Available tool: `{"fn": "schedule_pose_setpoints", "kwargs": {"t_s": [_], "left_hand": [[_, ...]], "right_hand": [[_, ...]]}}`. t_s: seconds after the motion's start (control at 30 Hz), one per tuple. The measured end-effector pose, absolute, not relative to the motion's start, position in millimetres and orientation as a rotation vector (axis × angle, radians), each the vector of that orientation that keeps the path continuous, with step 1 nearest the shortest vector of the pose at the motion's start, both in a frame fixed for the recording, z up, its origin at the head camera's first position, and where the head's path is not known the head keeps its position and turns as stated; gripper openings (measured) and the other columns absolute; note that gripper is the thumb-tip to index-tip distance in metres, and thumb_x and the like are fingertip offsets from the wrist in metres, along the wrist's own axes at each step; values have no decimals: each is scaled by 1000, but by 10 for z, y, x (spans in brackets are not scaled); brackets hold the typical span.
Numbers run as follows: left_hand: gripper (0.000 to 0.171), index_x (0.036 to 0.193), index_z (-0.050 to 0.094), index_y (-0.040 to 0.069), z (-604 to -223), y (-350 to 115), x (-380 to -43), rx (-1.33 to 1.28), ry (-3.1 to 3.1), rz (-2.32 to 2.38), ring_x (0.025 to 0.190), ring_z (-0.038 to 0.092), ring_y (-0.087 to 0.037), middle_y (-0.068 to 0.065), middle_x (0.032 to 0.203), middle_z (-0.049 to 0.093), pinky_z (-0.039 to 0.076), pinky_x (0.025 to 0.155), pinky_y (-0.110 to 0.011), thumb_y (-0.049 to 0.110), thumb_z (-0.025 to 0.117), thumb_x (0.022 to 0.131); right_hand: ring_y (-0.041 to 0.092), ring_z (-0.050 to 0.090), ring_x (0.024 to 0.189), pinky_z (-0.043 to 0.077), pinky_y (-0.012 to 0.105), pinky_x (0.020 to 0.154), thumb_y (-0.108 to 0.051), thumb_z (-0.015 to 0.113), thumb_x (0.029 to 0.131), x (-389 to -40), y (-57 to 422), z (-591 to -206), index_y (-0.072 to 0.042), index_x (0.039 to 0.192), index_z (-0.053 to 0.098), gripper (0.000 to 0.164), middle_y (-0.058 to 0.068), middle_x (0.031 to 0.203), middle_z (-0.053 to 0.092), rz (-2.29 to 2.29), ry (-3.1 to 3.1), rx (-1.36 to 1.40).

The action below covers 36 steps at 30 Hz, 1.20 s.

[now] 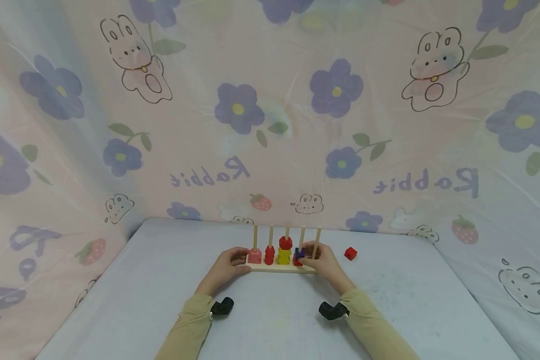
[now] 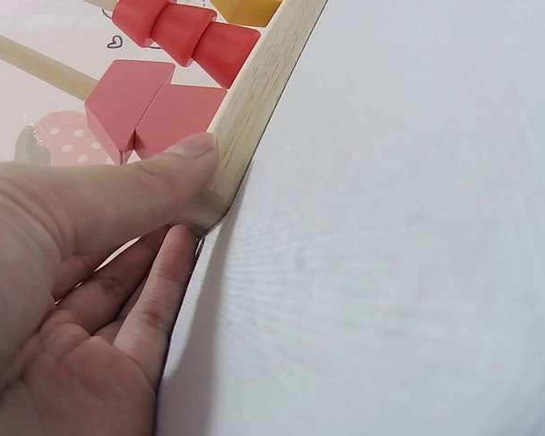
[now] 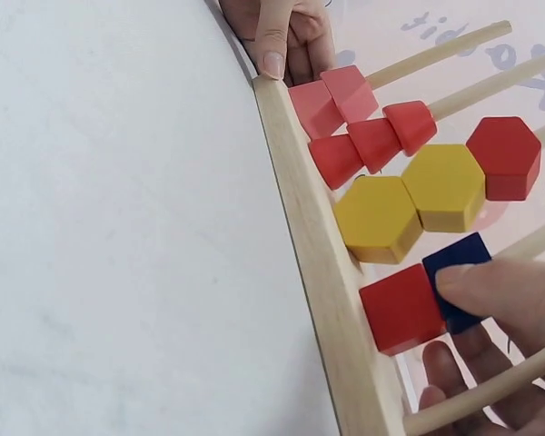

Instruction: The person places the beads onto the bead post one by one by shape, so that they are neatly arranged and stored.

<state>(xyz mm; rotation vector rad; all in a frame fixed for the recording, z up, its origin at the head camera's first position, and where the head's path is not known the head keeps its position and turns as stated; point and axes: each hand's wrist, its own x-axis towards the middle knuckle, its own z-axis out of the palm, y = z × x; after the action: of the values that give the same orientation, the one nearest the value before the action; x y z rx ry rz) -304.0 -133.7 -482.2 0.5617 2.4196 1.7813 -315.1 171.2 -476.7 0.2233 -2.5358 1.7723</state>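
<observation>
A wooden stacking toy's base [image 1: 274,268] with upright pegs stands on the white table. My left hand [image 1: 225,266] grips its left end, the thumb [image 2: 186,159] lying on the front edge beside two pink blocks [image 2: 183,116]. My right hand [image 1: 324,262] pinches a blue block [image 3: 463,252] on the fourth peg, over a red cube [image 3: 401,309]. The right fingers pass behind the fifth peg [image 3: 477,392], which bears no block. Red tapered pieces [image 3: 374,145] are on the second peg. The third holds two yellow hexagons [image 3: 378,216] under a red hexagon [image 3: 504,150].
One loose red block [image 1: 350,253] lies on the table [image 1: 387,300] to the right of the toy. Behind the table hangs a curtain [image 1: 288,150] printed with rabbits and flowers. Black wrist mounts [image 1: 222,306] sit by both sleeves.
</observation>
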Motion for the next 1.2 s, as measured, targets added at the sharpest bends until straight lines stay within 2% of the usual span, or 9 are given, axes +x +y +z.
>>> {"fn": "schedule_pose_setpoints", "kwargs": {"t_s": [0.27, 0.5, 0.67, 0.83, 0.97, 1.2], "left_hand": [[50, 126, 54, -3, -5080, -1353, -3207, 540, 2415, 1798, 108, 59, -33, -17, 117, 59, 52, 90, -34, 1, 75, 81], [50, 126, 55, 0, -5122, -1386, -3251, 529, 2427, 1778, 109, 59, -29, -15, 118, 60, 51, 91, -33, 6, 76, 80], [50, 126, 55, 1, -5111, -1396, -3234, 511, 2433, 1747, 110, 59, -29, -15, 120, 59, 51, 91, -33, 7, 76, 81], [50, 126, 55, 0, -5108, -1400, -3220, 522, 2428, 1751, 111, 58, -30, -16, 121, 58, 51, 92, -33, 6, 75, 82], [49, 126, 56, 1, -5101, -1391, -3216, 510, 2423, 1760, 110, 59, -30, -15, 120, 58, 51, 91, -33, 6, 76, 81], [49, 126, 55, -1, -5112, -1377, -3226, 528, 2424, 1775, 110, 59, -30, -16, 120, 58, 51, 91, -33, 6, 76, 81]], "right_hand": [[31, 62, 100, 49, 43, 93, -3, 76, 80, -3121, 1805, -4731, -1, 114, 61, 37, 15, 109, 65, 1734, -2547, 305], [41, 56, 111, 44, 52, 97, 4, 70, 82, -3132, 2019, -4620, 5, 120, 56, 40, 25, 117, 61, 1684, -2493, 496], [41, 55, 112, 43, 55, 97, 4, 71, 82, -3104, 2169, -4519, 5, 122, 55, 43, 25, 118, 60, 1642, -2488, 481], [47, 52, 113, 41, 59, 97, 7, 68, 83, -2987, 2246, -4302, 12, 123, 51, 43, 32, 119, 57, 1616, -2481, 506], [49, 50, 113, 40, 60, 97, 5, 68, 84, -2898, 2292, -4133, 11, 124, 51, 44, 34, 120, 55, 1566, -2510, 479], [47, 50, 114, 39, 61, 97, 1, 70, 85, -3014, 2557, -4250, 8, 127, 50, 47, 31, 121, 56, 1513, -2521, 451]]}}
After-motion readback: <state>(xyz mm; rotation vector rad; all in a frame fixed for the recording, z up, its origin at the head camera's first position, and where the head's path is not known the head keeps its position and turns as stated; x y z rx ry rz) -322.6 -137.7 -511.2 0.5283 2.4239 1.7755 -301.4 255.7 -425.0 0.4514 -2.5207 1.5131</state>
